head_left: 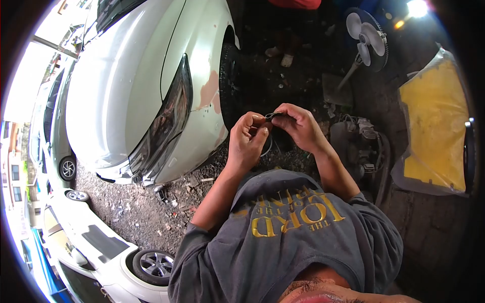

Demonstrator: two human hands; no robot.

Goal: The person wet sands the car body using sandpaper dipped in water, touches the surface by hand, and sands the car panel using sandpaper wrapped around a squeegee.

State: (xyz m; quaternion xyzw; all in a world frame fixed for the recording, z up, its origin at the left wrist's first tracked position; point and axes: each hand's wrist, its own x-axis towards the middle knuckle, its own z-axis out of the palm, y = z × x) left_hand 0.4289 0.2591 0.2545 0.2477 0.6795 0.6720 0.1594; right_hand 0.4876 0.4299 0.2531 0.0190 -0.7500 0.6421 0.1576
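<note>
My left hand (248, 140) and my right hand (301, 127) meet in front of my chest, fingers closed in a pinch. Between their fingertips is a small, thin looped piece (270, 116), dark with a pale edge, like bent wire or a strip; its exact kind is too small to tell. A pale thin curved line (269, 146), like a cord, shows just below my left fingers. Whether it joins the held piece is hidden. To the left of my hands stands a white car (136, 60) with a dark headlight (169, 116) and a pinkish patch (209, 90) on its fender.
A standing fan (365, 38) is at the upper right, by a yellow panel (434, 126) in plastic wrap. Dark machine parts (364, 139) lie right of my right hand. Gravel and debris (146, 207) cover the ground. Another white car (101, 242) is at lower left.
</note>
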